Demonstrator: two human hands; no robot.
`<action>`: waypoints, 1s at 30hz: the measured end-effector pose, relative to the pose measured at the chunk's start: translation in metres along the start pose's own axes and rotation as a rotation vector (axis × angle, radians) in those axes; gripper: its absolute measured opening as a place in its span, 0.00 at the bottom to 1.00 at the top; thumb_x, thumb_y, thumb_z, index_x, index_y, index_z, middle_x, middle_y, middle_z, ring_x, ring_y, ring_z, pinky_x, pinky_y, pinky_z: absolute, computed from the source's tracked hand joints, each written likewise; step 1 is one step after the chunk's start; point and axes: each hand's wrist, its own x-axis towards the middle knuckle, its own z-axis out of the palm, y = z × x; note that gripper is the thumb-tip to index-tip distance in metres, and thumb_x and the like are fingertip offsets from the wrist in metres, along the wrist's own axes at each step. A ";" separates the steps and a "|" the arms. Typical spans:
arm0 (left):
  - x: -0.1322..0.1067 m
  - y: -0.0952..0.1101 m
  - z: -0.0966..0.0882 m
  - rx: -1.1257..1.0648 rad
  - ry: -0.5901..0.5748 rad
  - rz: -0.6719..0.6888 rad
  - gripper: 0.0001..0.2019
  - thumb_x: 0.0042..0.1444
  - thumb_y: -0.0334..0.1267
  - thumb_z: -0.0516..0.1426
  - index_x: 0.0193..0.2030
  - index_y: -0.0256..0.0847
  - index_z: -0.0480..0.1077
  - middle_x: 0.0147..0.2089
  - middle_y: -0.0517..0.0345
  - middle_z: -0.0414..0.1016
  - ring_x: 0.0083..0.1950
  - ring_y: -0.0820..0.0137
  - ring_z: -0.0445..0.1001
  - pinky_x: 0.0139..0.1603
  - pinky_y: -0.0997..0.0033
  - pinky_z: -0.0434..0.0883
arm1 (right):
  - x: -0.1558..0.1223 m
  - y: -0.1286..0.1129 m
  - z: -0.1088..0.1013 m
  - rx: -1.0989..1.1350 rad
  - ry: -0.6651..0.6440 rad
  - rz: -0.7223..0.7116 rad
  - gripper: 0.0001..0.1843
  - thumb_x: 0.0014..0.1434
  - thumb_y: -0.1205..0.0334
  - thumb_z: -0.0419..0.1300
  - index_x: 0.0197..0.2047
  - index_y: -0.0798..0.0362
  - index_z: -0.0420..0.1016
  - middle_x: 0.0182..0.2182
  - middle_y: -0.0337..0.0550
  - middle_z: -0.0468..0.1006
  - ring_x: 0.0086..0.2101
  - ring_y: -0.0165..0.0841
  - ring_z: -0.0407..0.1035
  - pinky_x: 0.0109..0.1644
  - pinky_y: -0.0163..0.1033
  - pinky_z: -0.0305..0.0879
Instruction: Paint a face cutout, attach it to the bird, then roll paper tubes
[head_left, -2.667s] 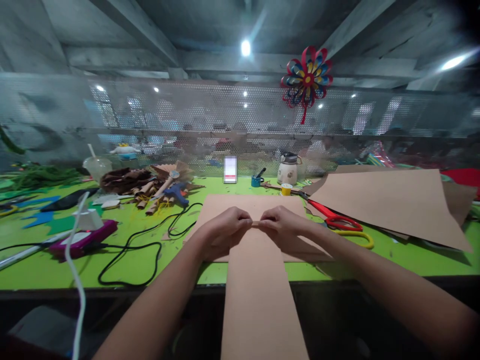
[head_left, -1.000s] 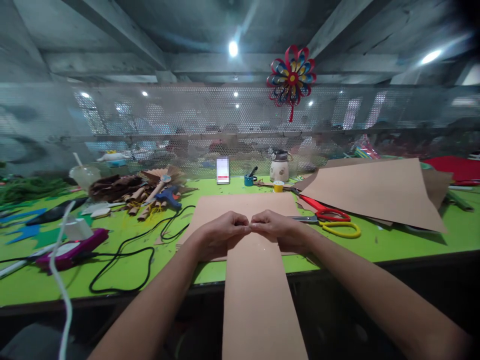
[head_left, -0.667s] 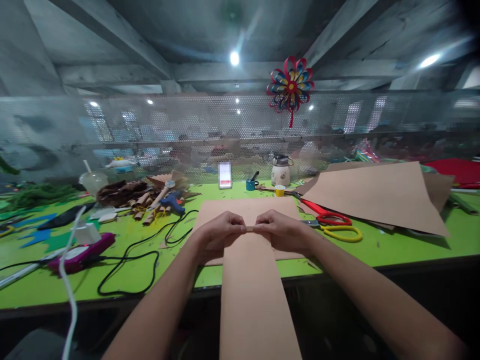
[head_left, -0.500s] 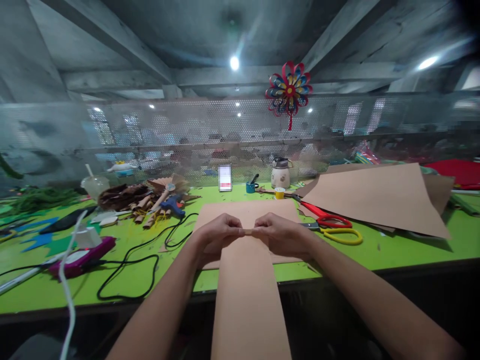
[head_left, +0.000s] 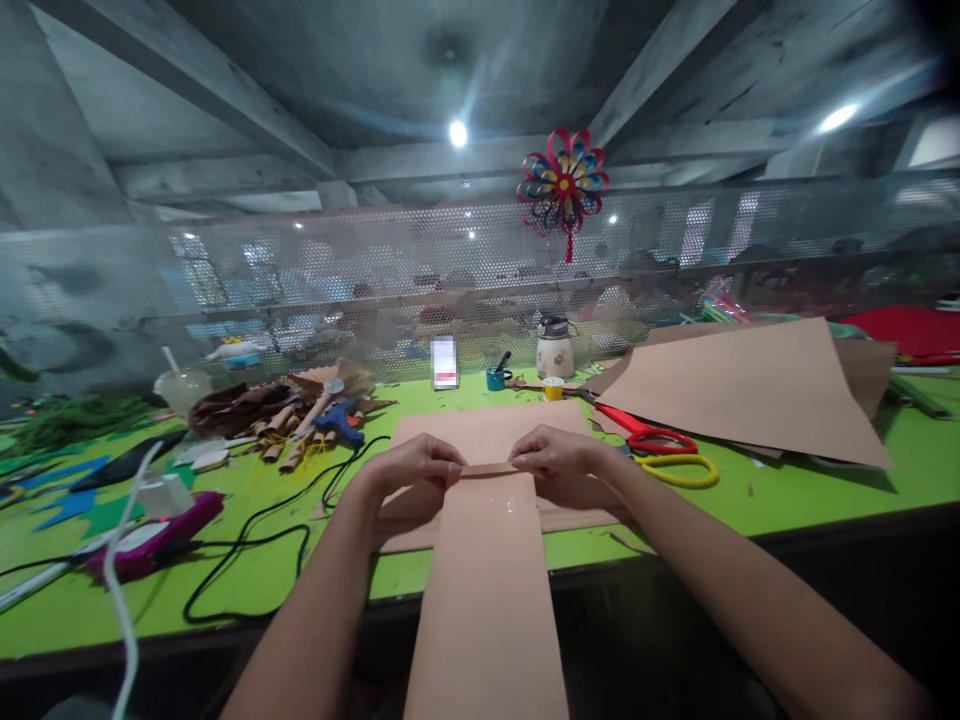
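A long strip of brown kraft paper (head_left: 491, 590) runs from the table toward me and hangs over its front edge. Its far end is folded or rolled into a narrow band, pinched at the left corner by my left hand (head_left: 420, 466) and at the right corner by my right hand (head_left: 551, 455). Both hands have thumb and fingers pressed together. Small shiny spots, perhaps glue, show on the strip just below the band. Under the hands lies a wider sheet of brown paper (head_left: 487, 425). Red-and-yellow-handled scissors (head_left: 664, 443) rest right of my right hand.
Large brown sheets (head_left: 757, 385) lie at the right. At left are a blue glue gun (head_left: 341, 422), rolled paper pieces (head_left: 281, 430), a purple power strip (head_left: 154, 535) and black cable. A phone (head_left: 445, 362), blue cup (head_left: 496, 378) and flask (head_left: 555, 350) stand at the back.
My hands have moved apart along the paper's far end, uncovering the narrow band between them. Shiny spots now show on the strip. The whole view has shifted slightly.
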 end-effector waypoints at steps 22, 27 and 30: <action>0.011 0.015 0.031 -0.708 0.074 0.174 0.12 0.50 0.41 0.65 0.35 0.35 0.73 0.30 0.60 0.68 0.29 0.77 0.63 0.30 0.78 0.59 | -0.010 -0.019 -0.001 0.780 0.238 -0.237 0.21 0.54 0.59 0.67 0.51 0.54 0.75 0.34 0.41 0.77 0.33 0.27 0.72 0.39 0.33 0.70; 0.020 0.022 0.052 -0.892 -0.042 0.194 0.09 0.51 0.37 0.65 0.36 0.35 0.74 0.34 0.58 0.71 0.32 0.77 0.68 0.35 0.78 0.64 | -0.005 -0.016 0.008 0.614 0.128 -0.242 0.25 0.48 0.67 0.71 0.50 0.56 0.76 0.39 0.46 0.79 0.39 0.32 0.73 0.46 0.37 0.68; 0.020 0.027 0.060 -0.922 -0.091 0.186 0.11 0.49 0.36 0.67 0.39 0.36 0.75 0.35 0.55 0.74 0.35 0.74 0.71 0.39 0.75 0.66 | -0.001 -0.014 0.011 0.487 0.156 -0.302 0.12 0.50 0.65 0.70 0.39 0.59 0.80 0.33 0.44 0.78 0.33 0.30 0.71 0.40 0.36 0.67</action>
